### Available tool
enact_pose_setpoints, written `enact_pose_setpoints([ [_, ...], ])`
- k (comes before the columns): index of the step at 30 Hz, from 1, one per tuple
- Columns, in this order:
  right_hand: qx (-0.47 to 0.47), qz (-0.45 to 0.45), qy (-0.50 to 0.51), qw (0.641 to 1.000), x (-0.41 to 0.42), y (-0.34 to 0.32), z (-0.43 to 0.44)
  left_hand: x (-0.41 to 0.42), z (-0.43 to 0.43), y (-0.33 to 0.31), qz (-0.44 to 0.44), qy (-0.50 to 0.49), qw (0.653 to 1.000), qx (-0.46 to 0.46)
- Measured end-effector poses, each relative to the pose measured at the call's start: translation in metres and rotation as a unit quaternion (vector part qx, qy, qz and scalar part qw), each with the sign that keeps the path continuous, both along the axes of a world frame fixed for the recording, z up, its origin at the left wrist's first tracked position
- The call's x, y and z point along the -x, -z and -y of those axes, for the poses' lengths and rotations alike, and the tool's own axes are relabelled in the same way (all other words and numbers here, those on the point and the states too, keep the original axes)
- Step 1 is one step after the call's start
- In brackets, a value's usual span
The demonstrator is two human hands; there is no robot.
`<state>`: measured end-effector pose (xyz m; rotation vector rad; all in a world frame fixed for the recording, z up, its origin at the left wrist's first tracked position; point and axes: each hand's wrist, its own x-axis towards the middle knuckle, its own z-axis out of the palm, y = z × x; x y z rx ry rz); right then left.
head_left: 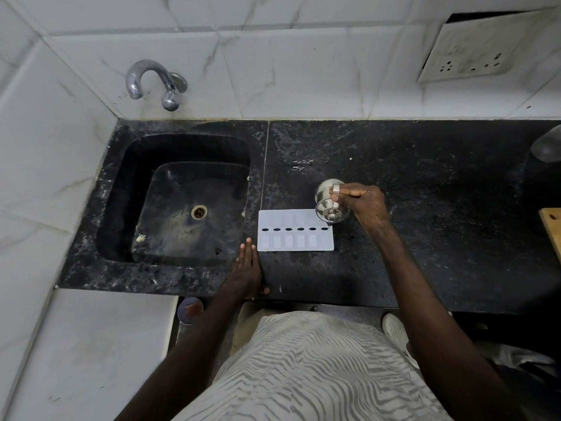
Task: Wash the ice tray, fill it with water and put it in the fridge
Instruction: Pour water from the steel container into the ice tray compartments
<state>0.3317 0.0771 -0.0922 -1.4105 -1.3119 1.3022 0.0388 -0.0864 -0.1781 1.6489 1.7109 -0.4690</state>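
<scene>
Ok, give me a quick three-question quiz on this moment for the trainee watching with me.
1. True or false: the ice tray lies in the sink.
2. The right hand tilts the steel pot over which part of the tray? A near left corner; B far right corner; C middle.
3. Fill in: the left hand rests flat on the black ____.

Key:
1. False. It lies on the countertop beside the sink.
2. B.
3. Countertop, just left of the tray.
</scene>
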Motion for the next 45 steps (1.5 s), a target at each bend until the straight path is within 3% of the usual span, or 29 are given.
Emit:
enact_pose_setpoints([
  [6, 0.007, 0.011, 0.013, 1.000, 0.000, 0.000, -0.002, 0.000, 0.002, 0.000, -0.003, 0.008, 1.000, -0.006],
  [18, 0.022, -0.051, 0.012, 0.998, 0.014, -0.004, 0.004, 0.001, 0.001, 0.004, -0.003, 0.008, 1.000, -0.008],
  [36, -0.016, -0.025, -0.018, 0.999, 0.026, -0.005, 0.006, 0.003, 0.001, 0.009, 0.004, 0.002, 1.000, -0.014],
  [45, 0.019, -0.018, 0.000, 1.000, 0.030, -0.001, 0.002, 0.000, 0.000, 0.007, 0.003, -0.008, 1.000, -0.006],
])
